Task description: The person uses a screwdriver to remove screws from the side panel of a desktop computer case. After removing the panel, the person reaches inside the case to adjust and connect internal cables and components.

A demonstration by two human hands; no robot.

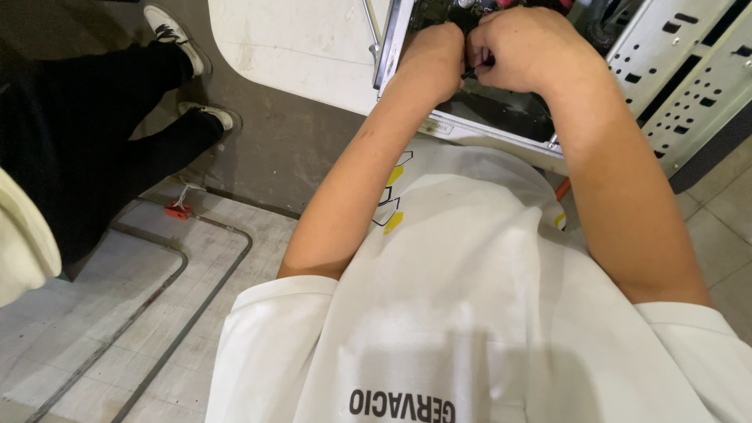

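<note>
Left hand: the left hand [432,59] is curled into a fist at the open edge of the computer case [689,70], knuckles toward the camera; whether anything sits inside the fist cannot be told.
Right hand: the right hand [521,48] is closed too, touching the left, its fingers pinched on a small dark part [479,64] that shows only as a sliver between the two hands.
Small dark part: it lies right where the hands meet, just above the dark inside of the case; its kind is too hidden to tell.
Computer case: a grey metal box lying open, with a perforated side panel on the right and a dark floor under the hands; coloured bits show at the top edge, too cut off to name.
Table: a white, scuffed table [298,47] with a rounded corner bears the case.
Person's shirt: a white shirt [470,313] fills the lower picture, both bare forearms reaching up from it.
Floor: pale tiles [94,329] with two thin cables curving across them and a small red clip [178,210] near the wall.
Other person: dark trouser legs and black-and-white shoes [176,35] stand at the upper left, well apart from the hands.
</note>
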